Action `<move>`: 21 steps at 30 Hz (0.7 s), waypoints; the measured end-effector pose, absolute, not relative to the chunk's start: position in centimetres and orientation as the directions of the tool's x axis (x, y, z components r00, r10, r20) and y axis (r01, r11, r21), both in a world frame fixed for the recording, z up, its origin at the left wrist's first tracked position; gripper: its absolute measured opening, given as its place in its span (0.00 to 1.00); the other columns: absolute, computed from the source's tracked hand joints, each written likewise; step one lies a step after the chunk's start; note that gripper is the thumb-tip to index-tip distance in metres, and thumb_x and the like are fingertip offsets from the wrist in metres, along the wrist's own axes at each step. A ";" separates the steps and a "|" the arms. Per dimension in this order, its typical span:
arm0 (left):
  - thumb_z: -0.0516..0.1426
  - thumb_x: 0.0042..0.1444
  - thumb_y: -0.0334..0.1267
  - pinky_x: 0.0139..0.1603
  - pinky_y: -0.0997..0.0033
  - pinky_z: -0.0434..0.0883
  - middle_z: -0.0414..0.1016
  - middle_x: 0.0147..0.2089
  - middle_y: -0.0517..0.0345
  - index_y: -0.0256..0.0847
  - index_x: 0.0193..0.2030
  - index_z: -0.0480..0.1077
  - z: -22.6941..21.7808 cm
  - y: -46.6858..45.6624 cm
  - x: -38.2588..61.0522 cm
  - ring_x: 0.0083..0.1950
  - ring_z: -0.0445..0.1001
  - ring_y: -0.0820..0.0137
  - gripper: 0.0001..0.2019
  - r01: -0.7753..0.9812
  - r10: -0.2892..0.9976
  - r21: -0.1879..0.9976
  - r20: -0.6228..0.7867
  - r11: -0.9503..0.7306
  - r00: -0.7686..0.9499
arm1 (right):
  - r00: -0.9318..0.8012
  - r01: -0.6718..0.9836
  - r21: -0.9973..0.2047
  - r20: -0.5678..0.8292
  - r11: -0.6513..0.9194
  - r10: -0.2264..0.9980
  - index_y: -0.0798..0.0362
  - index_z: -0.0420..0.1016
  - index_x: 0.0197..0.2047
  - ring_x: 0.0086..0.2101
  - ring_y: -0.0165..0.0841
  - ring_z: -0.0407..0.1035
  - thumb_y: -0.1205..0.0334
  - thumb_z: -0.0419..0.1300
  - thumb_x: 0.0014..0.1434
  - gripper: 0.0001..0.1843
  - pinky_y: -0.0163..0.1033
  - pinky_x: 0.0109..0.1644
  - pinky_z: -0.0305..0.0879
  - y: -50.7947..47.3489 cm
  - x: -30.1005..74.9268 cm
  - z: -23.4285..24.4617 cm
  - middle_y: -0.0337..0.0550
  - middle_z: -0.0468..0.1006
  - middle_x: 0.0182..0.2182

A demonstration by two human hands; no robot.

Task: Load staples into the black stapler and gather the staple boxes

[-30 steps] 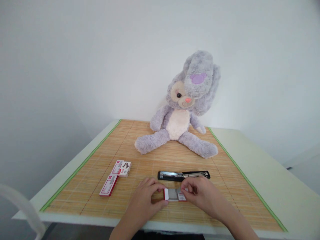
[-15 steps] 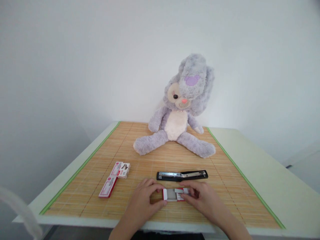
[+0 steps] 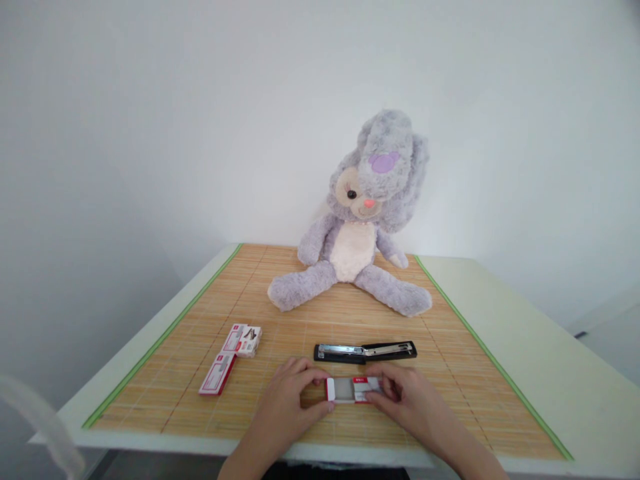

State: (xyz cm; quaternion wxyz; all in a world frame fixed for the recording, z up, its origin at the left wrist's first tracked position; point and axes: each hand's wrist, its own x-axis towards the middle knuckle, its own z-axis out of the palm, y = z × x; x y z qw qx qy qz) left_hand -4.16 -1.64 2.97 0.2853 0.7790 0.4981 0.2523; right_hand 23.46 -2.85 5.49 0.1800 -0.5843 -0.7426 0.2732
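Note:
A small red and white staple box (image 3: 350,389) lies on the bamboo mat near the front edge, its inner tray partly slid out. My left hand (image 3: 290,400) pinches the box's left end between thumb and fingers. My right hand (image 3: 407,399) grips its right end, fingers curled over the red sleeve. Just behind the box a black stapler (image 3: 365,351) lies flat, swung fully open with its metal channel showing.
A grey plush rabbit (image 3: 363,223) sits at the back of the bamboo mat (image 3: 450,353). Two more staple boxes (image 3: 243,339) (image 3: 217,373) lie at the left. The mat covers a pale table (image 3: 525,333). A blurred white curved object (image 3: 40,420) is at the lower left.
My right hand has shifted on the box's right end and the red sleeve now shows on top. The view has moved a little; the stapler and other boxes stay put.

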 end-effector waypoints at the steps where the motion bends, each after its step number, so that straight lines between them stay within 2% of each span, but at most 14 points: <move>1: 0.69 0.53 0.44 0.56 0.61 0.67 0.77 0.50 0.58 0.53 0.49 0.79 2.9 -1.6 -4.2 0.54 0.72 0.60 0.16 0.631 0.919 0.696 0.110 -0.342 0.377 | -0.248 0.769 -0.619 -0.059 0.159 0.967 0.47 0.79 0.55 0.27 0.31 0.68 0.55 0.65 0.61 0.19 0.35 0.33 0.57 -2.9 23.8 5.5 0.33 0.71 0.24; 3: 0.69 0.53 0.43 0.56 0.62 0.67 0.77 0.50 0.58 0.53 0.49 0.79 2.8 -1.6 -4.2 0.54 0.72 0.61 0.16 0.629 0.921 0.698 0.116 -0.342 0.372 | -0.243 0.776 -0.615 -0.088 0.139 0.966 0.47 0.76 0.60 0.27 0.31 0.68 0.55 0.67 0.59 0.25 0.35 0.33 0.57 -3.0 24.6 5.5 0.32 0.71 0.25; 5: 0.69 0.53 0.43 0.56 0.62 0.67 0.77 0.50 0.58 0.52 0.49 0.79 2.8 -1.6 -4.2 0.53 0.72 0.61 0.16 0.630 0.923 0.698 0.119 -0.340 0.366 | -0.248 0.794 -0.595 -0.127 0.126 0.961 0.47 0.76 0.60 0.27 0.31 0.68 0.56 0.67 0.58 0.26 0.35 0.33 0.56 -3.1 25.5 5.4 0.32 0.72 0.25; 9: 0.69 0.52 0.45 0.54 0.61 0.67 0.78 0.47 0.59 0.54 0.49 0.80 2.8 -1.5 -3.9 0.52 0.72 0.61 0.16 0.639 0.918 0.688 0.107 -0.345 0.381 | -0.259 0.815 -0.563 -0.145 0.136 0.955 0.46 0.81 0.52 0.27 0.30 0.66 0.57 0.65 0.60 0.17 0.35 0.31 0.54 -3.1 26.3 5.1 0.33 0.72 0.25; 14: 0.70 0.51 0.46 0.53 0.60 0.66 0.80 0.44 0.60 0.55 0.48 0.81 2.9 -1.4 -3.1 0.50 0.73 0.61 0.16 0.630 0.909 0.689 0.103 -0.358 0.404 | -0.324 0.774 -0.605 -0.126 0.187 0.938 0.46 0.81 0.44 0.26 0.29 0.64 0.56 0.64 0.61 0.09 0.34 0.31 0.52 -3.0 24.7 5.1 0.32 0.70 0.24; 21: 0.71 0.49 0.44 0.55 0.57 0.65 0.82 0.44 0.60 0.56 0.48 0.81 2.9 -1.3 -2.6 0.50 0.74 0.59 0.18 0.599 0.903 0.718 0.099 -0.355 0.417 | -0.345 0.758 -0.618 -0.107 0.209 0.933 0.47 0.81 0.39 0.26 0.28 0.63 0.55 0.65 0.61 0.07 0.34 0.31 0.51 -3.0 23.2 5.1 0.32 0.71 0.24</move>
